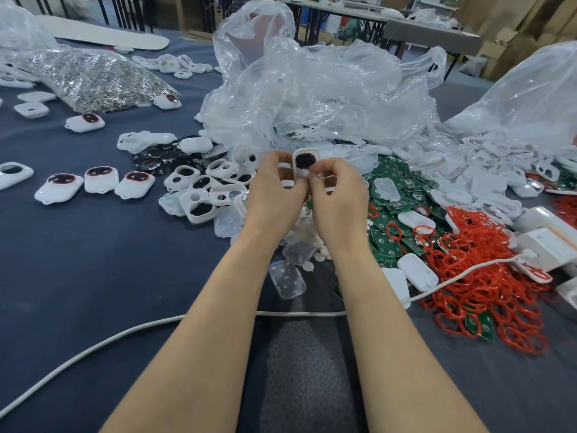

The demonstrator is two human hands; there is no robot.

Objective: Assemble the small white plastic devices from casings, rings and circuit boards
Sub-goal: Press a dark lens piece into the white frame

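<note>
My left hand (274, 189) and my right hand (338, 195) meet in mid-frame, both pinching one small white casing (305, 160) held upright with a dark window in its upper part. A small white piece sits between my fingertips under that window. Left of my hands lies a heap of empty white casings (199, 189) with dark discs (162, 157). To the right are green circuit boards (396, 195) and a pile of red rings (480, 270). Three white devices with dark, red-rimmed windows (101, 179) lie in a row at the left.
Crumpled clear plastic bags (312, 89) rise behind the parts. A bag of small metal pieces (93, 79) lies at the back left. A white cable (218, 317) crosses the dark blue tabletop (93, 276). White boxes (543, 239) sit at the right edge.
</note>
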